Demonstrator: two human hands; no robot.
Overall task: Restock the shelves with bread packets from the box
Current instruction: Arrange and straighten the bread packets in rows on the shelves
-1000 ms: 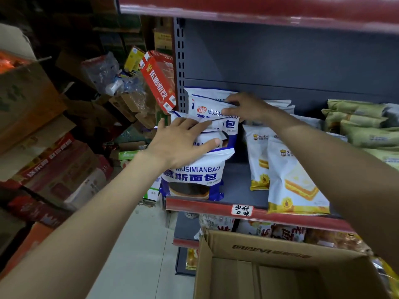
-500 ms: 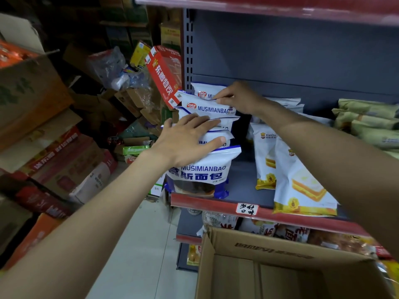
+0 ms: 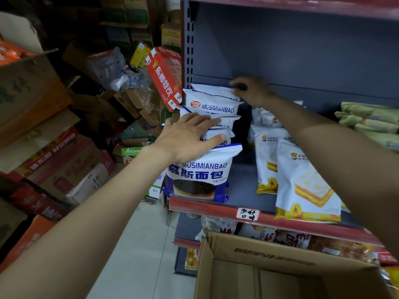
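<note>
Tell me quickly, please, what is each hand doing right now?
Left hand: open, fingers flat against the blue-and-white bread packets.
Right hand: fingers pinch the rearmost packet by its top edge.

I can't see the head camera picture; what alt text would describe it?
A person's left hand presses flat on a row of blue-and-white bread packets on a shop shelf, while the right hand pinches the top of the rearmost packet. An open cardboard box sits below, and yellow-and-white packets stand to the right.
</note>
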